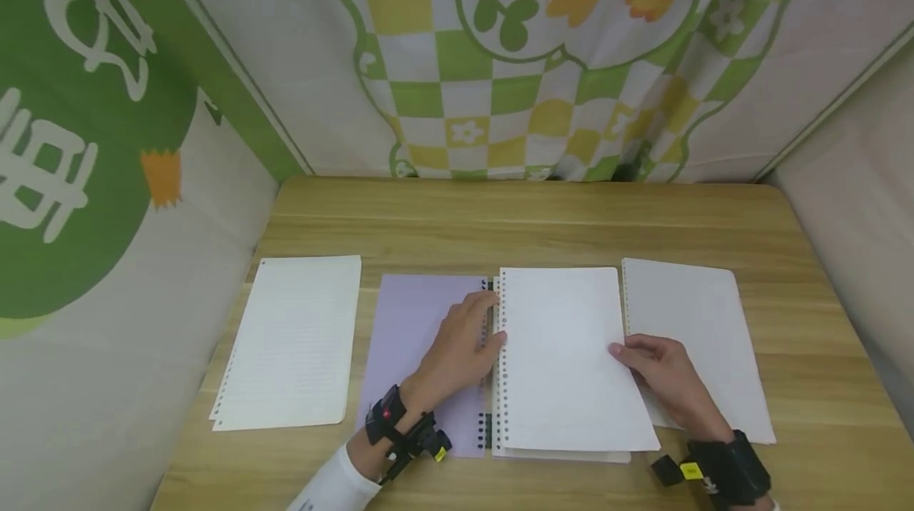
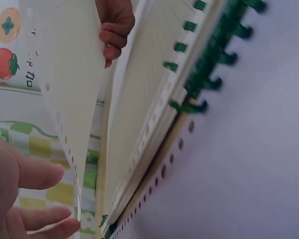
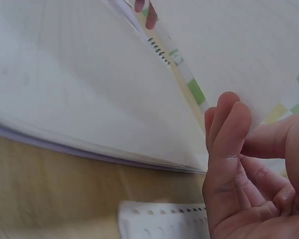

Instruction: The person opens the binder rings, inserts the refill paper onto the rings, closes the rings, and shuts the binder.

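A loose-leaf notebook lies spread out, its purple cover [image 1: 410, 313] on the left and a stack of pages on the right. Green binder rings [image 2: 224, 45] run down the middle. Over the page stack, my right hand [image 1: 667, 380] pinches a white punched sheet [image 1: 560, 360] at its right edge between thumb and fingers. The sheet stands raised off the pages in the left wrist view. My left hand [image 1: 457, 344] reaches across the cover, fingertips at the sheet's punched edge; its thumb and fingers are spread apart in the left wrist view.
Lined punched sheets [image 1: 289, 340] lie on the wooden table [image 1: 443, 221] at the left. Another stack of punched paper [image 1: 703, 336] lies at the right, partly behind my right hand. A patterned curtain [image 1: 528, 98] hangs beyond the table's far edge.
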{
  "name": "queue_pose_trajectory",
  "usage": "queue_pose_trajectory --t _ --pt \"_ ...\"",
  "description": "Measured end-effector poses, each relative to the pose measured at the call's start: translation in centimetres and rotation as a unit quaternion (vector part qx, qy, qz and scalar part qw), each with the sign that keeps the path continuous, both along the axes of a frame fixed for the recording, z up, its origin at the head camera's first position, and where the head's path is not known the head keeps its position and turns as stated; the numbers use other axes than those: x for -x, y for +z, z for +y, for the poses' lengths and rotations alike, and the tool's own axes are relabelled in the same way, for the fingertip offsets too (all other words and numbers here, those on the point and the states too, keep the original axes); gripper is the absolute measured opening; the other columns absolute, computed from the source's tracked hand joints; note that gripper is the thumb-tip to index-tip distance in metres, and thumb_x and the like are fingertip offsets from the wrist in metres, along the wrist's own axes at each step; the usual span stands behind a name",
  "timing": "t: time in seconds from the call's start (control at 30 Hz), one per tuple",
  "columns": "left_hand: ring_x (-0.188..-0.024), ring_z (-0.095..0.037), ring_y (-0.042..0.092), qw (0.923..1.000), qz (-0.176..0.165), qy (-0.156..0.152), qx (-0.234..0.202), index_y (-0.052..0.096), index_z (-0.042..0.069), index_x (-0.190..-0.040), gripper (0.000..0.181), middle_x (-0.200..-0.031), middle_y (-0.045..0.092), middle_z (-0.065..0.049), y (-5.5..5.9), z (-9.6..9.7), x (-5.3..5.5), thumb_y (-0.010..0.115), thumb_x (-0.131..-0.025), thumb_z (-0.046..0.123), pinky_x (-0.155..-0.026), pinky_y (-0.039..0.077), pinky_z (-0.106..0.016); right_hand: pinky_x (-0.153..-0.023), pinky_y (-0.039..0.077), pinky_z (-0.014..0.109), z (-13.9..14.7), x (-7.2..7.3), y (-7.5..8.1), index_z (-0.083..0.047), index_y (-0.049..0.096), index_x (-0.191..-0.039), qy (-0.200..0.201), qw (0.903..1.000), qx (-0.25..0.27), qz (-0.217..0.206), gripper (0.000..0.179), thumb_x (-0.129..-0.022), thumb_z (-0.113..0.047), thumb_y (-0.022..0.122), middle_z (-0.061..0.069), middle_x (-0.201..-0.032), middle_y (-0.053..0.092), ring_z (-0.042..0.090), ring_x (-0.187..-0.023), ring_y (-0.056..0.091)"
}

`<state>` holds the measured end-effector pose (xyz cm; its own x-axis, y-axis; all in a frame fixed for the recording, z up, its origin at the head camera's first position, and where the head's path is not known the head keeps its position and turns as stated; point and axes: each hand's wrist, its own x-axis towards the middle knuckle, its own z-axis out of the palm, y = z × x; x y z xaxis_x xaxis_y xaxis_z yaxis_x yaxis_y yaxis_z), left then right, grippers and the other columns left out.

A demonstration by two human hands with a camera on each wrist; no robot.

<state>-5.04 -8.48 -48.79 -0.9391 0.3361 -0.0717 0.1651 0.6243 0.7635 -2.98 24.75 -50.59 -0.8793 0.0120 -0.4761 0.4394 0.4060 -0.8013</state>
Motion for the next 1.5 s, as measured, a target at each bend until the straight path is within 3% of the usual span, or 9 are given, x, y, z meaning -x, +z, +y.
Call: queue_pose_trajectory --t 0.13,0.4,0.63,1.27,1.5 --pt "-0.153 -0.042 0.038 0.9971 0.033 -0.036 0.059 0.049 0.007 -0.159 0.053 -0.170 0.040 -0.013 -0.26 -0.32 -0.19 0.058 -0.109 0.024 -0.118 0.036 -0.063 -0.075 0.056 0.026 -0.35 -0.25 -0.31 0.008 0.066 -0.133 -0.004 1.0000 -0.001 -0.003 0.052 -0.102 -0.032 0.075 0.013 -0.106 0.080 0.018 -0.089 0.071" --pt "-0.159 -0.051 0.022 0.9891 0.034 -0.070 0.125 0.042 0.009 -0.164 0.057 -0.176 0.030 -0.012 -0.65 -0.47 -0.64 0.052 -0.111 0.029 -0.123 0.023 -0.071 -0.067 0.054 0.027 -0.94 -0.34 -0.61 0.008 0.067 -0.133 0.000 0.9999 -0.011 0.002 0.050 -0.101 -0.029 0.076 0.013 -0.102 0.081 0.018 -0.082 0.069" --pt "-0.159 -0.052 0.021 0.9863 0.032 -0.076 0.143 0.041 0.009 -0.164 0.059 -0.177 0.026 -0.012 -0.82 -0.36 -0.89 0.051 -0.111 0.033 -0.124 0.021 -0.071 -0.072 0.055 0.025 -0.95 -0.23 -0.38 0.008 0.068 -0.130 0.018 0.9994 -0.028 0.004 0.050 -0.102 -0.033 0.074 0.013 -0.101 0.081 0.018 -0.085 0.070" --pt "-0.160 -0.050 0.020 0.9826 0.028 -0.076 0.167 0.040 0.011 -0.165 0.062 -0.177 0.025 -0.011 -0.81 -0.24 -0.24 0.051 -0.111 0.039 -0.124 0.022 -0.071 -0.066 0.051 0.027 -0.93 0.23 0.07 0.007 0.067 -0.128 0.020 0.9998 0.001 -0.002 0.045 -0.103 -0.030 0.073 0.008 -0.096 0.081 0.017 -0.080 0.066" --pt "-0.159 -0.051 0.021 0.9797 0.022 -0.088 0.179 0.041 0.011 -0.165 0.063 -0.177 0.025 -0.011 -0.68 -0.41 -0.84 0.057 -0.109 0.037 -0.124 0.023 -0.070 -0.070 0.054 0.026 -0.91 0.11 -0.14 0.006 0.065 -0.130 0.016 0.9998 0.006 -0.013 0.048 -0.104 -0.033 0.072 0.007 -0.097 0.081 0.018 -0.083 0.068"
